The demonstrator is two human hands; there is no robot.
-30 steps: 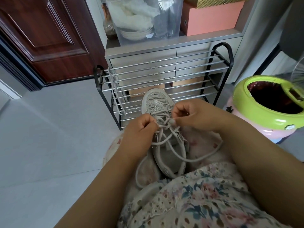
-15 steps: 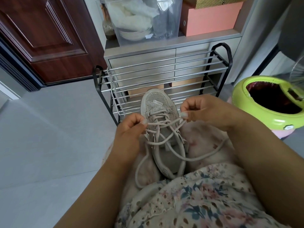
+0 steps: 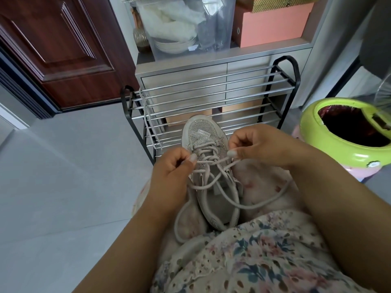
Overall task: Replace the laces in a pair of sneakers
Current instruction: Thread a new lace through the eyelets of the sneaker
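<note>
— Left hand [image 3: 172,166]: curled, thumb and forefinger pinching one strand of the lace [image 3: 213,188] at the left edge of the eyelets. Right hand [image 3: 257,145]: likewise curled, pinching the other strand just right of the eyelets, thumbnail turned toward the camera.

— And the sneaker [image 3: 208,163]?

— Lying on the lap between the two hands, toe pointing away toward the shoe rack [image 3: 211,98], heel nearest the body. Pale grey, mesh over the toe, glittery trim along the lace rows. Threaded across the upper rows, crossing loosely below.

— Loose ends?

— Trailing both ways. One looping down past the left wrist and back under the heel; the other sweeping out to the right over the pale fabric on the knee. Tips too small to make out.

— Around the lap?

— Floral dress [image 3: 254,256] in the foreground, covering the thighs. Beyond the shoe, black-framed rack with chrome bars, another lace [image 3: 148,115] draped over its left end and hanging down. Behind that, a grey cabinet [image 3: 211,60] carrying a clear storage bin [image 3: 186,24] and a pink box [image 3: 273,24]. Dark red door [image 3: 59,49] to the left. Green-rimmed bin [image 3: 347,134] with a dark liner to the right, well apart from the shoe.
</note>
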